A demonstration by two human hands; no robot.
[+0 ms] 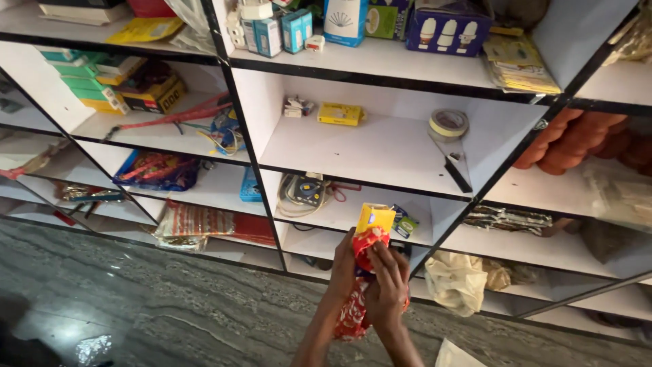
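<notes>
Both my hands are raised in front of the lower shelves and hold one red printed plastic bag [354, 316]. My left hand [342, 266] grips the bag's left side from behind. My right hand [388, 285] wraps over its front, fingers near the top. A small yellow box [375, 217] sticks out of the bag's mouth, just above my fingers. The bag's lower part hangs between my forearms.
A white shelving unit [380, 153] with black edges fills the view. On it sit a tape roll [448, 124], a small yellow box [340, 113], a multimeter with leads [305, 192], blue bulb cartons [447, 30], orange coiled pipe [577, 139] and a cloth bundle [456, 280]. Grey marble floor [136, 299] lies below.
</notes>
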